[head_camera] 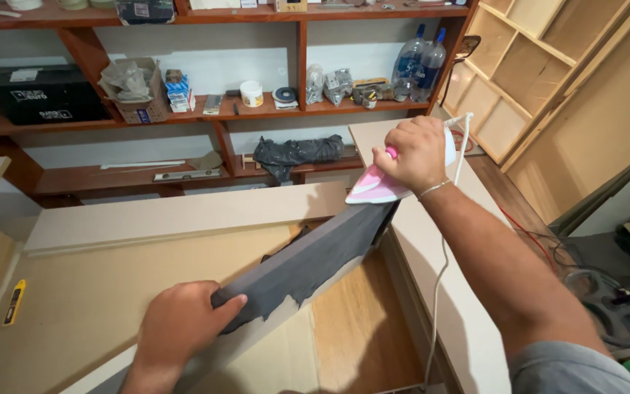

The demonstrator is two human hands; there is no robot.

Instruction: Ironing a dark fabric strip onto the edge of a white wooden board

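Observation:
My right hand (418, 153) grips the handle of a pink and white clothes iron (373, 186), whose sole rests on the far end of a long board's narrow edge. A dark grey edging strip (315, 255) covers that edge, ragged at its near end. My left hand (184, 321) clasps the near part of the board (249, 343), fingers wrapped over the dark strip. The board stands on edge and runs diagonally from lower left to upper right. The iron's white cord (439, 292) hangs down beside my right forearm.
Large beige panels (133, 284) lie flat under and around the board. A yellow utility knife (14, 301) sits at the left. Red-brown shelves (257, 109) behind hold boxes, bottles, tins and a black bag. Wooden frames (526, 66) lean at the right; cables lie on the floor.

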